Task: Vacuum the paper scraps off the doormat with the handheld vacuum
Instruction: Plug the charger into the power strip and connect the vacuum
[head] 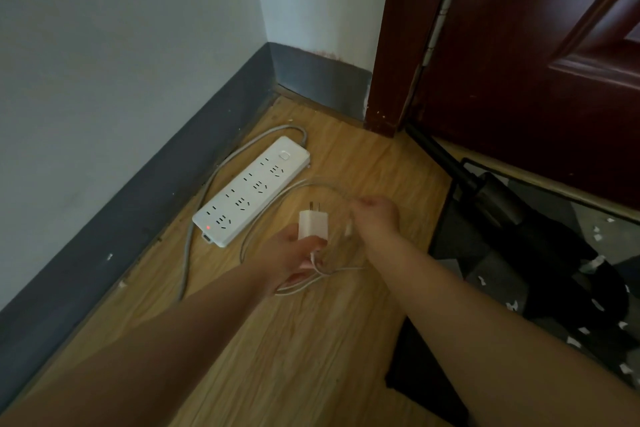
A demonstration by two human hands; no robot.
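My left hand [294, 258] grips a white charger plug [313, 225], prongs up, mid-frame; my right hand [375, 215] pinches its thin cable [311, 185]. The power strip [251, 191] lies left. Paper scraps [573, 341] dot the dark doormat [554, 288] at right, where the handheld vacuum [491, 199] rests.

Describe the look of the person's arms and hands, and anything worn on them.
Both forearms are bare, with no sleeves in view. The left hand and right hand wear no gloves, and no watch, bracelet or ring can be seen on either. The dim, slightly blurred picture hides finer detail.
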